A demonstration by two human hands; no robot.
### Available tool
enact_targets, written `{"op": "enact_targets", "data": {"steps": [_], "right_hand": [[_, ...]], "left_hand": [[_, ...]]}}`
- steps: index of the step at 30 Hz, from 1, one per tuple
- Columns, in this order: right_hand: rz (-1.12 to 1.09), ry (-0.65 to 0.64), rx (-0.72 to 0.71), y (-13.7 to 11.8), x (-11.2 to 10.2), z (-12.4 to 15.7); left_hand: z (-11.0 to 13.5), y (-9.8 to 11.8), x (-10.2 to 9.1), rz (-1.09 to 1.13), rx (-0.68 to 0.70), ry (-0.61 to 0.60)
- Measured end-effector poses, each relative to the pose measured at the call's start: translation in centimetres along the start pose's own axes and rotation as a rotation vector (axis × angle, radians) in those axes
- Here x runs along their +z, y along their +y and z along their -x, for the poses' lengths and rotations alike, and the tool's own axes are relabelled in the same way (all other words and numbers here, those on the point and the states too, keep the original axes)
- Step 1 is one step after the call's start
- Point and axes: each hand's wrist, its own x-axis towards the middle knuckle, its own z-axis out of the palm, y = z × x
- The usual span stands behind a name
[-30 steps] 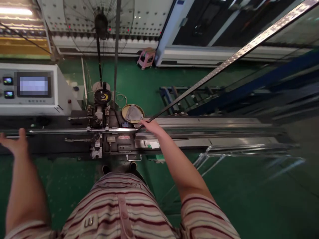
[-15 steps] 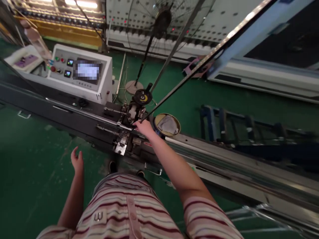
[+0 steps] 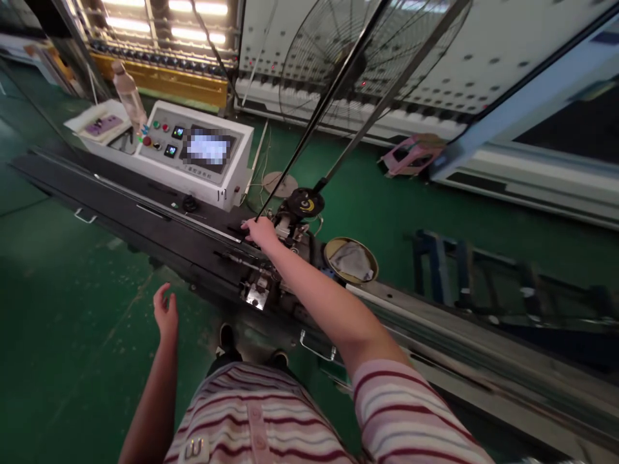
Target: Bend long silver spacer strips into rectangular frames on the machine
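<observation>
The right hand pinched the low end of a long dark strip at the machine's clamp, the left hand hung spread, so the slanting strip risked slipping or bending.

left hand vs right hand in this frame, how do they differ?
The right hand is stretched forward, resting on the long black machine bed where the thin dark metal strip meets it; the left hand hangs free over the green floor, touching nothing. The right hand is palm down, the left has loosely open fingers. Both are bare.
</observation>
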Motion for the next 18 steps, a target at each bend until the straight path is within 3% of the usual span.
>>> {"op": "enact_targets", "data": {"steps": [5,9,13,18], "right_hand": [[-0.141,0.001,0.01,0.2,-6.6,7.0],[-0.184,-0.03,0.019,3.5,-11.3,15.1],[-0.179,-0.053,0.053,11.0,-14.0,23.2],[-0.155,-0.081,0.075,23.5,-14.9,32.2]], "left_hand": [[3.1,1.1,-2.8,-0.013,0.041,0.024],[7.9,3.5,-4.8,0.006,0.048,0.063],[14.9,6.9,-5.1,0.038,0.105,0.03],[25.6,13.4,-3.6,0.115,0.26,-0.18]]}}
